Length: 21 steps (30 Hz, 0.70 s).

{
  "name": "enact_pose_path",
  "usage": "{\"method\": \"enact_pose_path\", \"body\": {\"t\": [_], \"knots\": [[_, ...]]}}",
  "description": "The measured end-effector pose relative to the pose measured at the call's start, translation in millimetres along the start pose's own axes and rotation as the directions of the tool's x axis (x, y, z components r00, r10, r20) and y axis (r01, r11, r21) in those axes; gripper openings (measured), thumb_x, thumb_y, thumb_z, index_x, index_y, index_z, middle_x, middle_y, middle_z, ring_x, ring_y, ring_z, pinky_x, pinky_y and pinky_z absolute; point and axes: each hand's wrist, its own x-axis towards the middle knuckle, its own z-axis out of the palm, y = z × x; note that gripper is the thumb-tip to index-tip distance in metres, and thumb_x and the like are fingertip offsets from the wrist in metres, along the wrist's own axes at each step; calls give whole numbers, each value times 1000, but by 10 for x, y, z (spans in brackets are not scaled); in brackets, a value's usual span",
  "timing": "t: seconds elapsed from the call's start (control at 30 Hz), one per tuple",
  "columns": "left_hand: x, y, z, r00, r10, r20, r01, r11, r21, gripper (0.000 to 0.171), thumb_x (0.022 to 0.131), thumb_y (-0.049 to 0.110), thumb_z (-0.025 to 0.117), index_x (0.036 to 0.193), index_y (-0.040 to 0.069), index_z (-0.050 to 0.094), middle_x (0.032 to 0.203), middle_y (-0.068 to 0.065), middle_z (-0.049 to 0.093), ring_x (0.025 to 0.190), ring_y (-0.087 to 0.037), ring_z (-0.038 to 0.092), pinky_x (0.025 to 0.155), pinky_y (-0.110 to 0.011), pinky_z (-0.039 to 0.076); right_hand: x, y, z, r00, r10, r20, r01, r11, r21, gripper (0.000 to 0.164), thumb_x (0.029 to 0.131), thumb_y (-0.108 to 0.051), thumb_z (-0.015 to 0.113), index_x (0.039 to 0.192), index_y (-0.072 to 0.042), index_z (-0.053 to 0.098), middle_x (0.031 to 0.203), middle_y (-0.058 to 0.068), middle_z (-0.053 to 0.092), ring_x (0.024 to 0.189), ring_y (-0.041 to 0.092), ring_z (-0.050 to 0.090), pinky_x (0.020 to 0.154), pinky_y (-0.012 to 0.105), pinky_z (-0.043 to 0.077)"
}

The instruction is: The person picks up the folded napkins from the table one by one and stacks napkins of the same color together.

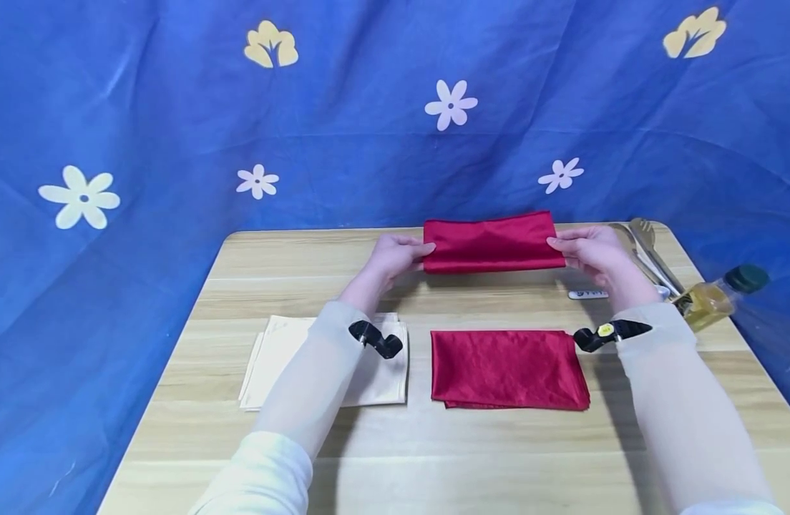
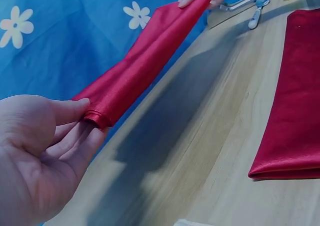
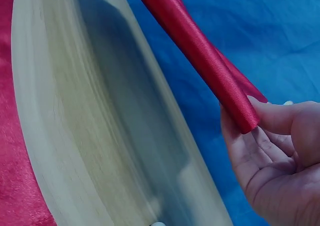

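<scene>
A folded red satin cloth (image 1: 491,244) is held up over the far part of the table, its shadow falling on the wood beneath. My left hand (image 1: 395,259) pinches its left end, thumb on top and fingers below, as the left wrist view shows. At the other end my right hand (image 1: 591,250) pinches it the same way. Both wrist views show the cloth in layers, with a rounded fold along its near edge (image 3: 220,85). Nearer me, a second folded red cloth (image 1: 507,368) lies flat on the table. Left of that is a stack of folded white cloth (image 1: 376,372), partly hidden by my left forearm.
Toward the right edge of the wooden table (image 1: 382,465) lie metal utensils (image 1: 652,250), a small spoon (image 1: 587,294) and a bottle of yellow liquid with a dark green cap (image 1: 745,279). A blue flowered curtain (image 1: 369,107) hangs behind the table.
</scene>
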Motion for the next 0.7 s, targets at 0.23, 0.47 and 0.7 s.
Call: {"method": "enact_pose_path", "body": {"t": [0.23,0.47,0.7], "knots": [[-150,65,-43,1000,15,3,-15,1000,7,27,91,10,87,112,-4,76,109,-15,73,78,-15,74,74,-27,64,-156,-58,22,999,-20,25,18,996,85,11,93,-5,83,89,-15,81,88,-4,76,73,7,70,65,21,61],[-341,101,-84,999,47,-4,-47,999,3,26,89,13,89,107,-3,79,93,-11,75,71,-14,73,70,-24,62,-322,-85,45,998,-62,24,59,993,101,13,94,-2,81,89,-14,82,89,-2,76,76,9,73,68,23,62],[-523,142,-98,998,64,6,-64,998,-10,26,88,16,90,105,-1,79,92,-8,75,73,-13,73,72,-23,62,-522,-106,39,993,-102,62,89,980,178,14,95,4,76,91,-9,81,89,1,76,78,11,74,71,25,64]]}}
